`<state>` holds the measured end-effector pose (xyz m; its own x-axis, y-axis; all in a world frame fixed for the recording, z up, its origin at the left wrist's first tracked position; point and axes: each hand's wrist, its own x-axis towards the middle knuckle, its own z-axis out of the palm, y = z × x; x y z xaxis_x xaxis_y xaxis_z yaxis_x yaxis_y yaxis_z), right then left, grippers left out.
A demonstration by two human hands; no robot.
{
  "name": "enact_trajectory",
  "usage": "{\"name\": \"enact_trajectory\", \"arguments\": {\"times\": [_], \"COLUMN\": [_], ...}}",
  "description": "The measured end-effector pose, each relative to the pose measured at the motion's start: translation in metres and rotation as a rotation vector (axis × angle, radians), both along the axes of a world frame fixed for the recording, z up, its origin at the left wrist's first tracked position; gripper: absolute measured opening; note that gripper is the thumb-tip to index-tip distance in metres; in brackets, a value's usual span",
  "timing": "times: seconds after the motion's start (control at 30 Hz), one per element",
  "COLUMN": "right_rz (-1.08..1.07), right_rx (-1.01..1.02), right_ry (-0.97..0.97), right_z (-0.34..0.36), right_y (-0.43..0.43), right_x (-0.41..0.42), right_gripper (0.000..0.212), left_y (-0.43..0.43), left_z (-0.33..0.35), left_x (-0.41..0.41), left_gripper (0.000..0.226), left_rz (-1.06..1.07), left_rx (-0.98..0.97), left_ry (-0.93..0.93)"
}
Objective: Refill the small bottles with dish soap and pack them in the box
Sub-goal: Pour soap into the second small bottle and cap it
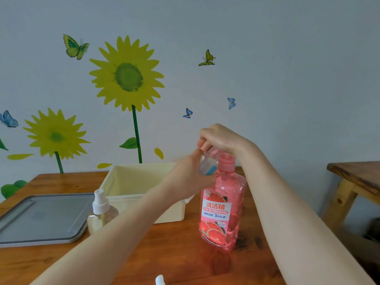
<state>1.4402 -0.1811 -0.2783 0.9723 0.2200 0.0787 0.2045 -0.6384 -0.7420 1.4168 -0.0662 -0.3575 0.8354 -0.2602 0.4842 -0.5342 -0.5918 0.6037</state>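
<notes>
A large pink dish soap bottle [223, 208] with a pump top stands upright on the wooden table [174, 254]. My right hand [220, 139] lies over the pump head with its fingers curled down on it. My left hand [189, 177] holds a small clear bottle [206, 166] tilted against the pump's spout. A second small spray bottle [101, 211] with a white nozzle stands to the left, in front of the cream box [131, 182]. The box stands open behind my left arm.
A grey lid [41, 217] lies flat at the table's left. A white spray cap [159, 280] peeks in at the bottom edge. Another wooden table [355, 177] stands to the right, across a gap. The wall with sunflower stickers is close behind.
</notes>
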Motion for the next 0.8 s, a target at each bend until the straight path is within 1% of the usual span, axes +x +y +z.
{"name": "enact_trajectory", "arguments": {"times": [0.13,0.3,0.37,0.47,0.57,0.73,0.8], "right_rz": [-0.001,0.031,0.009,-0.015,-0.024,0.000,0.007], "right_rx": [-0.031,-0.026,-0.047,-0.028,-0.086,-0.121,-0.083], "right_ry": [-0.005,0.034,0.018,-0.007,-0.022,0.030,0.055], "right_z": [-0.006,0.007,0.007,-0.002,-0.009,0.007,0.010], "right_y": [0.003,0.000,-0.001,0.001,0.004,0.004,0.002], "right_x": [-0.003,-0.003,0.000,0.002,0.004,0.000,0.001], "right_gripper": [0.028,0.030,0.030,0.027,0.032,0.024,0.025], "left_y": [-0.001,0.002,0.001,-0.002,-0.002,0.002,0.001], "left_z": [-0.007,0.010,0.012,0.001,-0.005,0.011,0.013], "left_x": [-0.002,-0.004,-0.003,-0.001,-0.003,-0.005,-0.004], "left_gripper": [0.042,0.044,0.045,0.042,0.041,0.042,0.045], "left_rz": [0.005,-0.003,0.003,0.004,0.005,-0.017,-0.016], "left_rx": [-0.001,0.061,0.057,0.038,0.022,0.044,0.020], "left_ry": [0.019,0.005,-0.001,0.017,0.037,0.018,0.003]}}
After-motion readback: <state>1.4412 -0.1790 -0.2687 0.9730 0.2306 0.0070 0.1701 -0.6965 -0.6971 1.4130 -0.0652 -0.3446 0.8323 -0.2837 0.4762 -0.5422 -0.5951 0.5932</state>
